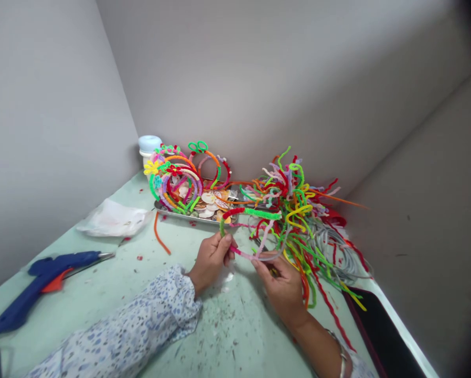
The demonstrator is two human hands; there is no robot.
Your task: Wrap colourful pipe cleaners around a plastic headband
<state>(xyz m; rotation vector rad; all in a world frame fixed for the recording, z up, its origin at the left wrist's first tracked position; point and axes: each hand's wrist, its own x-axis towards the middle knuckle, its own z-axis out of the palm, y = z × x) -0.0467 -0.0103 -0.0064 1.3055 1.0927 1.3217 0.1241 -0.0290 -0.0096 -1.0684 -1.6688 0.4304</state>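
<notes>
My left hand [212, 257] is closed around one end of a thin clear headband [259, 240] partly wrapped in red and green pipe cleaner. My right hand [279, 281] pinches the band's lower part, where a pink pipe cleaner [244, 254] runs between the two hands. Both hands hover over the pale green table [102, 294], just in front of a loose heap of coloured pipe cleaners [294, 210].
A metal tray [188, 216] at the back holds finished pipe-cleaner headbands [176, 178] and small round pieces. A blue glue gun [42, 286] lies at left, near a plastic bag [113, 218]. A white jar [149, 145] stands in the corner. Grey bands [338, 252] and a dark phone [381, 331] lie right.
</notes>
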